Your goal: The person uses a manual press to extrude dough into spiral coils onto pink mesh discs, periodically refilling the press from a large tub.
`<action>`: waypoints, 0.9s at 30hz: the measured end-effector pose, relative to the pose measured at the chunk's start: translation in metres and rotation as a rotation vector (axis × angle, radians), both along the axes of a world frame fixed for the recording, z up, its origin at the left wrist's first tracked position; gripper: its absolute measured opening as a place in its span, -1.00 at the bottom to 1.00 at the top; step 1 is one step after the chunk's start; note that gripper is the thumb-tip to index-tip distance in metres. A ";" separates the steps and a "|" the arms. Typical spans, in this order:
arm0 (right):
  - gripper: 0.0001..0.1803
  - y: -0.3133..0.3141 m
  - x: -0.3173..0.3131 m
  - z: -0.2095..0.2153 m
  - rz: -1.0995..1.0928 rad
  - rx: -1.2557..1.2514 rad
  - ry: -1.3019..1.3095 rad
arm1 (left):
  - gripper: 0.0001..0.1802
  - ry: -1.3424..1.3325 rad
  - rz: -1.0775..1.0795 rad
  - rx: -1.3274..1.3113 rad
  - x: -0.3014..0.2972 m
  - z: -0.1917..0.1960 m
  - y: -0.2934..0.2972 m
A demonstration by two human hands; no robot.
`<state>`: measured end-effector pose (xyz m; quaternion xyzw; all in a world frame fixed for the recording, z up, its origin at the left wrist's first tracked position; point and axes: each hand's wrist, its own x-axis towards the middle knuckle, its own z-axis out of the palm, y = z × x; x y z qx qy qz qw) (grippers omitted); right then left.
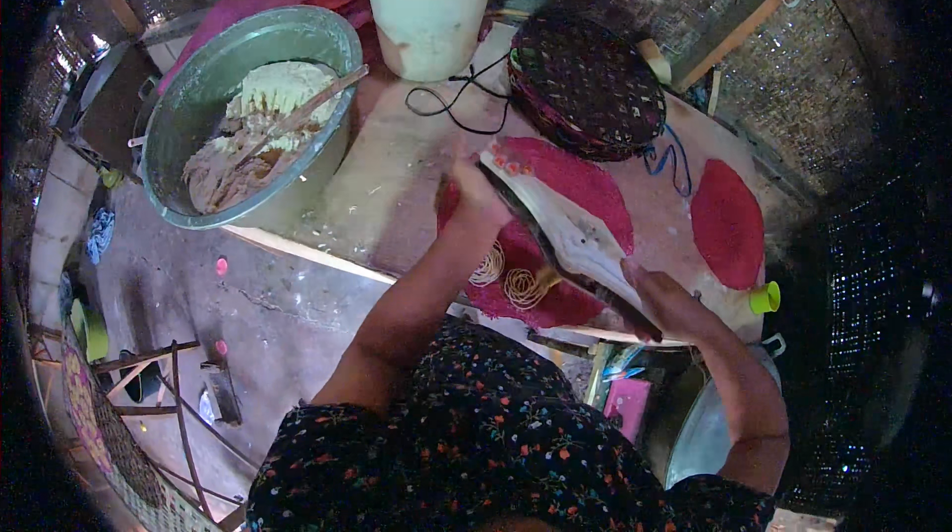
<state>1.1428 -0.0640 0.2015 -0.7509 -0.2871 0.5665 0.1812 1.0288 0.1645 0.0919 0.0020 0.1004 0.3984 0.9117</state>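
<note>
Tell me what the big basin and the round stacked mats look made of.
Big basin: seemingly metal, with a dull grey-green sheen and thin rolled rim. Round stacked mats: apparently woven fibre or plastic strips, shown by the dark plaited texture with coloured flecks.

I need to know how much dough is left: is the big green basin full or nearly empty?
Partly full. The green basin holds a mound of pale dough covering part of its bottom, well below the rim, with a stick lying across it.

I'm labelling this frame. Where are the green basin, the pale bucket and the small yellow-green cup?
green basin (177,125), head view, left inner wall.
pale bucket (433,26), head view, front wall.
small yellow-green cup (765,298), head view, its side, at the table's right edge.
</note>
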 end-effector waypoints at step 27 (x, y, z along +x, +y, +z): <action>-0.28 -0.003 -0.009 -0.067 -0.004 0.075 0.285 | -0.54 0.100 -0.061 0.031 -0.033 -0.016 0.012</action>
